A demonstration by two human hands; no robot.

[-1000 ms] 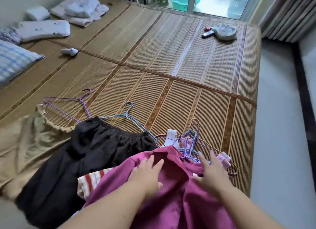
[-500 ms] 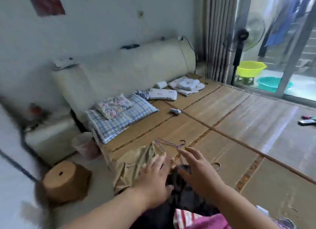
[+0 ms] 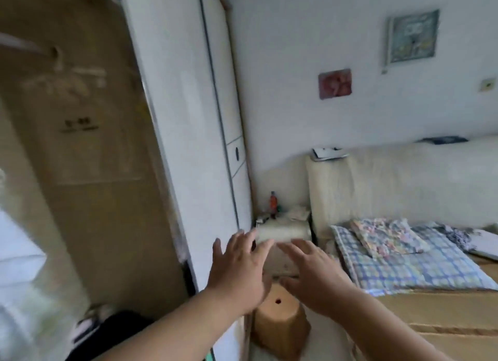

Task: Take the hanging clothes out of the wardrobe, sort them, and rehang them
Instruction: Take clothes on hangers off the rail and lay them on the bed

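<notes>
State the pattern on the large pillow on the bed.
Blue and white check, on the pillow; head view.

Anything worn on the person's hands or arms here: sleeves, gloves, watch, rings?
Nothing visible. Left hand and right hand are ungloved, no rings or watch showing; both forearms are bare to the frame edge, no sleeve in view. Blur could hide small details.

Left of the left grip [image 3: 237, 271], the open tan-lined wardrobe [image 3: 89, 172] gives a wide, deep gap. A blurred pale hanger [image 3: 60, 64] hangs high inside it and dark cloth [image 3: 116, 325] lies at its bottom. The tall white wardrobe door [image 3: 175, 118] stands just left of that grip. Below both grips sits a round light-wood stool [image 3: 280, 323], and beyond them a cluttered white bedside cabinet [image 3: 283, 231]. Right of the right grip [image 3: 315, 277], the mat-covered bed [image 3: 444, 320] blocks low passage, with open air above it.
</notes>
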